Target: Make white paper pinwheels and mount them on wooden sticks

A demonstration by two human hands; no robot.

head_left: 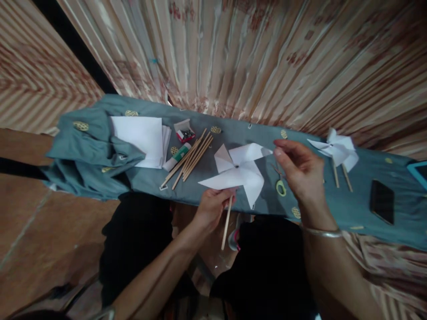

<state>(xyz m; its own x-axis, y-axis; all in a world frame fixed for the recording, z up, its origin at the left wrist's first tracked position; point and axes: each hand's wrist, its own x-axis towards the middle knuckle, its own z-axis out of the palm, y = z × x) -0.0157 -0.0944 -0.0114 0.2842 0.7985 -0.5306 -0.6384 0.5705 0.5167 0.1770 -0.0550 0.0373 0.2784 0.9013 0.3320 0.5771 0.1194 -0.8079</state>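
A white paper pinwheel [248, 171] with a dark pin at its centre faces up over the table's near edge. My left hand [213, 206] is closed around its wooden stick [227, 224] just below the blades. At the right, the thumb and forefinger of my right hand [298, 166] are pinched at the tip of one blade. Green-handled scissors [280, 188] lie on the cloth beside my right hand, their blades partly hidden. Another white pinwheel [340, 149] rests farther right, with two wooden sticks [347, 178] showing below it.
On the grey-green tablecloth [196, 195] lie a stack of white paper [140, 140], an open box of pins [184, 132], a green-and-white glue stick [178, 157] and several wooden sticks [195, 158]. A dark phone [382, 201] sits right. A pleated curtain [227, 58] hangs behind.
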